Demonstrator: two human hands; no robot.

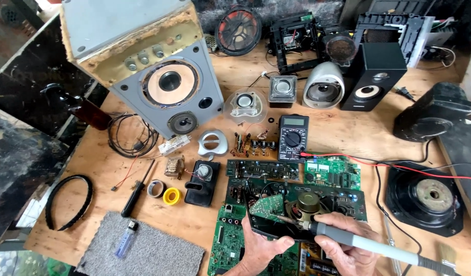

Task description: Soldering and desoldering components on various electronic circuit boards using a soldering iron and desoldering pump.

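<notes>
My left hand [258, 250] grips the near edge of a small black speaker frame [268, 230] with a brass-coloured magnet [308, 202] on its back, held over a pile of green circuit boards [228, 240]. My right hand [348, 245] holds a grey soldering iron [368, 244] like a pen. Its metal tip [289, 220] points left and rests close beside the magnet on the speaker. The iron's cord end runs off toward the lower right.
A large grey speaker box [164, 92] stands tilted at the back left. A multimeter [293, 138] with red and black leads, small speakers [323, 84], a black speaker box [374, 76], a screwdriver [136, 197], tape rolls [171, 196], a lighter [126, 238] on a grey mat, a loose woofer [430, 197].
</notes>
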